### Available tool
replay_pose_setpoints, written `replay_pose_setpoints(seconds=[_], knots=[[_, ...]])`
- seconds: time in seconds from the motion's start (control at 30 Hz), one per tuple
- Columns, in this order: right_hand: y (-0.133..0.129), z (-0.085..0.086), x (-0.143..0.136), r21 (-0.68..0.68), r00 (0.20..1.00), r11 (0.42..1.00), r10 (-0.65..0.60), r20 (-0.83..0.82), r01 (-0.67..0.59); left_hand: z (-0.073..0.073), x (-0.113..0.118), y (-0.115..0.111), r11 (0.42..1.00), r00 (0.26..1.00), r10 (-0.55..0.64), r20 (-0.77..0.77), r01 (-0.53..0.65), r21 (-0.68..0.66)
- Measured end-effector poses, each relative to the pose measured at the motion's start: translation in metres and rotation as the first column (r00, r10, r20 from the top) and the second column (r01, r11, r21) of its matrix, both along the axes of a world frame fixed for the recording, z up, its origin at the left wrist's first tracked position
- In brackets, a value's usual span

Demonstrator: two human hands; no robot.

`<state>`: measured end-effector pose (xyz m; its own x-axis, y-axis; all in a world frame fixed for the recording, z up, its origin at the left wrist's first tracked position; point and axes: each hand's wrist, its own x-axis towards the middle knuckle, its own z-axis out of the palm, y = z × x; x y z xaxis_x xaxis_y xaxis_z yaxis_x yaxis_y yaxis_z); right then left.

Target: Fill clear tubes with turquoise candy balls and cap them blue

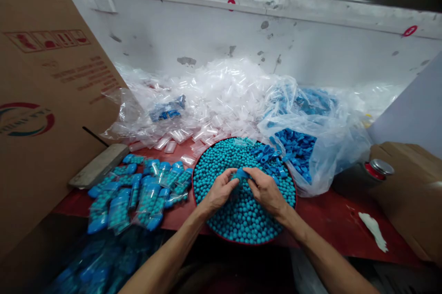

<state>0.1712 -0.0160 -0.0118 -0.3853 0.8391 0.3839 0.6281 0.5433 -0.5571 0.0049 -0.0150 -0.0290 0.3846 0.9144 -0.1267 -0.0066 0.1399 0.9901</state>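
My left hand (220, 192) is closed on a small clear plastic container, mostly hidden by my fingers. My right hand (265, 191) pinches a blue cap (242, 174) at the container's top; whether the cap is fully seated I cannot tell. Both hands are over a round red-rimmed tray of turquoise beads (247, 227). Some loose blue caps (267, 153) lie on the beads at the back right. To the left lies a group of bead-filled containers with blue caps (148, 199).
Behind the tray rises a heap of empty clear containers (231, 96). An open plastic bag (328, 147) holds more blue caps. Cardboard boxes (41, 77) flank the red table (331, 225). A grey block (100, 165), a flask (380, 167) and a white scrap (373, 232) sit around.
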Motion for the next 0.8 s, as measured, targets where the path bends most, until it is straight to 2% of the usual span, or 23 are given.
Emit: replay_pose_setpoints(seconds=[0.1, 0.23, 0.3, 0.4, 0.5, 0.73, 0.8], knots=[[-0.01, -0.005, -0.002, 0.004, 0.996, 0.998, 0.055, 0.077, -0.056, -0.002, -0.004, -0.004, 0.997, 0.997, 0.073, 0.006, -0.073, -0.017], [-0.015, -0.007, 0.014, -0.09, 0.962, 0.987, 0.154, 0.224, -0.137, -0.001, -0.013, -0.005, 0.992, 0.994, 0.109, -0.031, -0.111, -0.056], [-0.014, -0.004, 0.019, -0.097, 0.976, 0.987, 0.14, 0.165, -0.125, 0.002, -0.014, -0.005, 0.996, 0.996, 0.077, -0.04, -0.078, -0.042], [-0.011, 0.001, 0.017, -0.061, 0.998, 0.996, 0.06, -0.031, -0.062, 0.006, -0.011, -0.006, 0.999, 0.998, 0.038, -0.045, -0.038, -0.007], [-0.01, 0.004, 0.005, -0.045, 0.985, 0.995, 0.078, -0.153, -0.085, 0.008, -0.006, -0.009, 1.0, 1.0, 0.014, -0.01, -0.014, 0.006], [-0.02, 0.001, -0.007, -0.028, 0.959, 0.994, 0.099, -0.265, -0.11, 0.007, 0.003, -0.017, 0.998, 0.997, 0.051, 0.063, -0.049, -0.026], [-0.024, 0.0, -0.008, -0.02, 0.955, 0.998, 0.055, -0.29, -0.063, 0.007, 0.006, -0.02, 0.998, 0.991, 0.056, 0.118, -0.052, -0.039]])
